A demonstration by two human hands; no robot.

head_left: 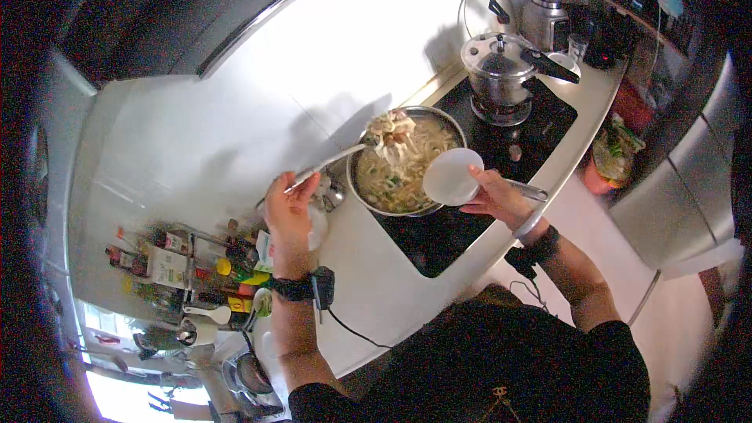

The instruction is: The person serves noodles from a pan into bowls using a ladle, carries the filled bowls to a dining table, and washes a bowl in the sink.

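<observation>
My left hand (290, 202) is closed round the handle of a ladle (333, 160), whose far end is heaped with pale noodle-like food (392, 133) above a wide pan. The pan (352, 180) stands on the black cooktop and holds more of this food in broth with green bits. My right hand (500, 197) grips a small white bowl (452, 176) by its edge, over the pan's right side. The bowl is tilted, and its inside is hidden. Behind this hand the pan's metal handle (526, 189) sticks out.
A pressure cooker (499, 70) stands on the cooktop's back part, with a glass lid (486, 12) and a blender (545, 12) behind it. Bottles and seasonings (235, 270) fill a rack at the left. Beyond the counter's right edge is a bag of greens (612, 153).
</observation>
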